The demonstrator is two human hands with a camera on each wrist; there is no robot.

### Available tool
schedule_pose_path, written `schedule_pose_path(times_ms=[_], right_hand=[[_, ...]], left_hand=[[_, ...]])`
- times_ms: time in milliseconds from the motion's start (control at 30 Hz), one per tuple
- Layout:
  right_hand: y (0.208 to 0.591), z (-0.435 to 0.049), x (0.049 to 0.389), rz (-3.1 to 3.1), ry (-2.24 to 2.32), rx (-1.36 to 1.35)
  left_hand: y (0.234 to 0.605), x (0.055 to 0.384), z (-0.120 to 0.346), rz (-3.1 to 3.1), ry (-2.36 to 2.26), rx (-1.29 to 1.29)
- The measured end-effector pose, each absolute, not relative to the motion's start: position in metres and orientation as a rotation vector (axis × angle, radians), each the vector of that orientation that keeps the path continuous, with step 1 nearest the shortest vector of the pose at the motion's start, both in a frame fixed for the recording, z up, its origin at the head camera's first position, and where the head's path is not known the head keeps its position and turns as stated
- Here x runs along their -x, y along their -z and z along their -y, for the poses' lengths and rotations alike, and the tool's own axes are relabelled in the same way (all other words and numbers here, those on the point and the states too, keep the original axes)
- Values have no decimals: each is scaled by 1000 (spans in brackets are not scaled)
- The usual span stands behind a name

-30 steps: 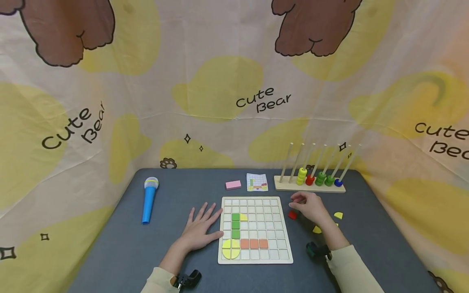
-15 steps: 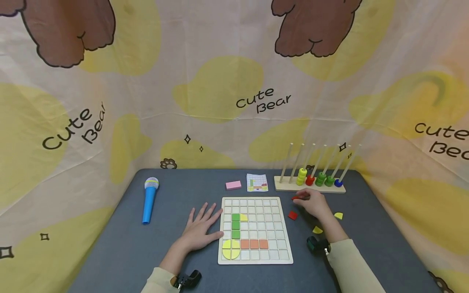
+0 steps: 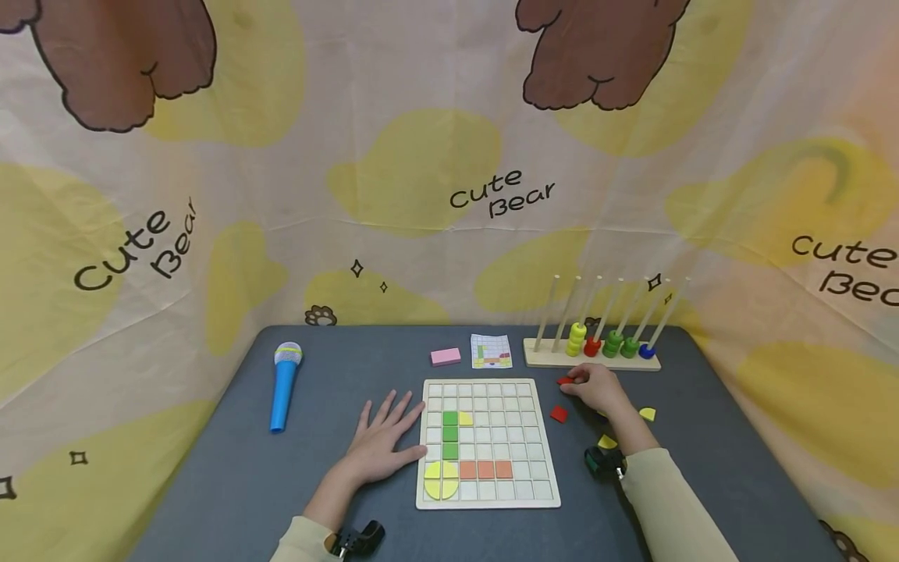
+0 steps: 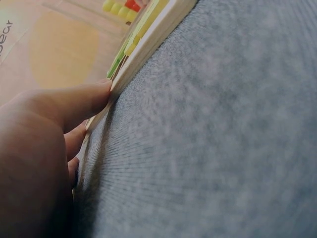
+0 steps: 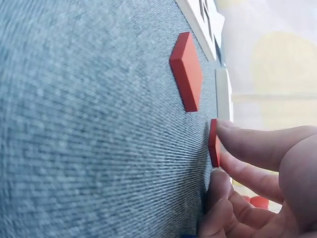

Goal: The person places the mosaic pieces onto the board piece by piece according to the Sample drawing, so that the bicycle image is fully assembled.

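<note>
1. Background: cream cloth [image 3: 393,172] printed with yellow blotches and brown bears; dark grey surface [image 3: 218,484] in front. Clock positions below run from the board's centre, 12 towards the cloth.
2. White gridded board with pale rim [image 3: 502,434]: carries three green square tiles [image 3: 450,435], one round-edged yellow tile [image 3: 466,419], a yellow disc of four quarters [image 3: 450,471] at 8 o'clock, and a row of three orange-red square tiles [image 3: 486,470].
3. Left grip [image 3: 382,449], a bare hand at 9 o'clock: fingers spread and straight, holding nothing; thumb and fingertips touch the board's edge.
4. Right grip [image 3: 595,390], a bare hand at 2 o'clock: thumb and finger nearly together, pinching a thin red tile [image 5: 214,144]. Cannot tell whether it is clear of the surface.
5. Loose red four-sided tile [image 3: 559,414]: between 2 and 3 o'clock, just beside the board. Yellow rounded pieces [image 3: 648,414] lie towards 3 o'clock.
6. Change: one second ago no tile showed at the right fingertips; half a second ago and now, one does. Board layout matches throughout.
7. Judgement: work is at pick-up; this red tile is not yet on the grid.
</note>
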State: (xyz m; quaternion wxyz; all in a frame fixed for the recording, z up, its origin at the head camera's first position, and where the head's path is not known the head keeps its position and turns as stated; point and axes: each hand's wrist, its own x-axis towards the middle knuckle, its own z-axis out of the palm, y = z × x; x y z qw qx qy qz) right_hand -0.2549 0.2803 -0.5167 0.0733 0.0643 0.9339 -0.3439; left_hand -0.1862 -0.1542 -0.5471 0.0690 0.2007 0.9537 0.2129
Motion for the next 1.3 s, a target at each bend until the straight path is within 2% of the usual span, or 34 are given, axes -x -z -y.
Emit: schedule_pose_path(times_ms=[700, 1300], right_hand=[[512, -279, 250, -2802, 1100, -248], [487, -249, 215, -2862, 1262, -66]], left_hand=[[549, 187, 154, -2879, -633, -604], [549, 187, 154, -2880, -615, -608]])
